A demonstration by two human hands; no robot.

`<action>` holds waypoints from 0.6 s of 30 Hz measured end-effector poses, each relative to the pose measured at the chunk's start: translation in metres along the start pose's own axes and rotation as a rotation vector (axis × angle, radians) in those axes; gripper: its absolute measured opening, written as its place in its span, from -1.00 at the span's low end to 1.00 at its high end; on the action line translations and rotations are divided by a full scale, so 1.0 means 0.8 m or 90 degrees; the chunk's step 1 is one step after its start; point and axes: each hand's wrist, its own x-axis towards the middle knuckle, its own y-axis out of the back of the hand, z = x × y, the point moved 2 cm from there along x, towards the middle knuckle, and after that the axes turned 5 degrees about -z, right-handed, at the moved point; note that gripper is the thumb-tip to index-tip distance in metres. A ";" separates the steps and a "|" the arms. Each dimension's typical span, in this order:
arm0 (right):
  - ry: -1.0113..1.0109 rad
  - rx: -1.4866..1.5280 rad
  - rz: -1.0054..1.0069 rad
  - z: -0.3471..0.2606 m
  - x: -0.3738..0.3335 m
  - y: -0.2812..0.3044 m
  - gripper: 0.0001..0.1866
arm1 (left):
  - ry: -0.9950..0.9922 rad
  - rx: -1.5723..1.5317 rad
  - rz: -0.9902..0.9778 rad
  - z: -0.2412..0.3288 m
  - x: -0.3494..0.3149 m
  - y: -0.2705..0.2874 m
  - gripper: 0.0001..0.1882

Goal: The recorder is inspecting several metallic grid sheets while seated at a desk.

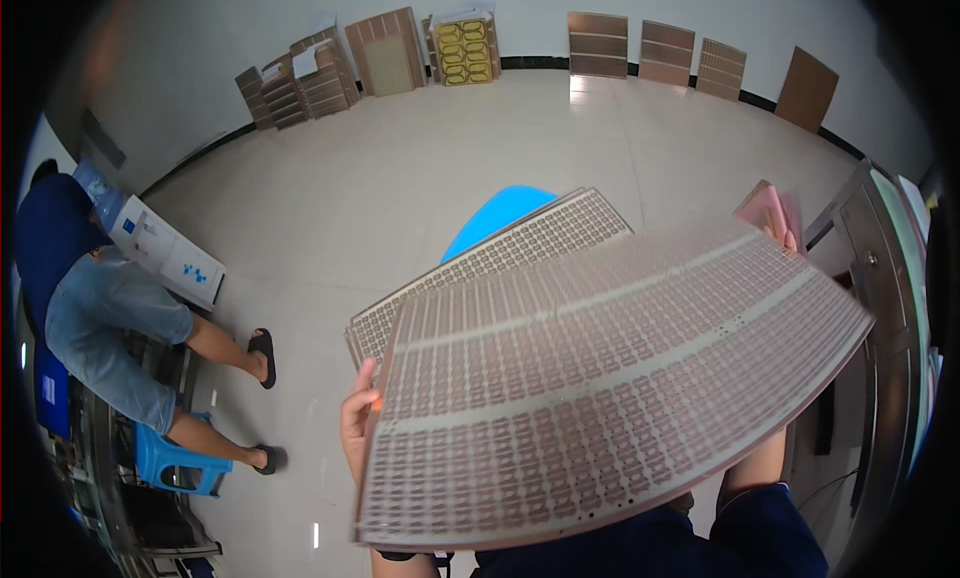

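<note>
A large, thin panel covered in rows of small copper-coloured patterns, like a printed circuit board sheet [590,398], is held in front of my body, slightly blurred. My left hand [357,415] is closed on its left edge. At the far right corner, fingers of my right hand [788,241] grip the edge; most of that hand is hidden behind the sheet. Beyond it lies a stack of similar patterned panels [530,240], partly covered by the held sheet. A bright blue surface [500,216] shows behind that stack. Something pink [768,208] is beside my right hand.
Several panels [385,48] lean along the far wall, with others [667,53] further right. On the left a person in denim shorts [115,313] is by a blue stool [185,458] and a white water dispenser [165,248]. A metal cabinet [880,278] stands close on my right.
</note>
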 end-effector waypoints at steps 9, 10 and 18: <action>-0.154 -0.273 0.075 -0.020 -0.119 -0.092 -0.50 | 0.449 -0.465 0.076 0.005 -0.023 -0.016 -0.50; -0.171 -0.301 0.081 -0.019 -0.108 -0.101 -0.50 | 0.448 -0.462 0.083 0.002 -0.028 -0.013 -0.50; -0.296 -0.554 0.122 -0.002 -0.044 -0.153 -0.46 | 0.391 -0.236 0.130 -0.013 -0.032 -0.017 -0.54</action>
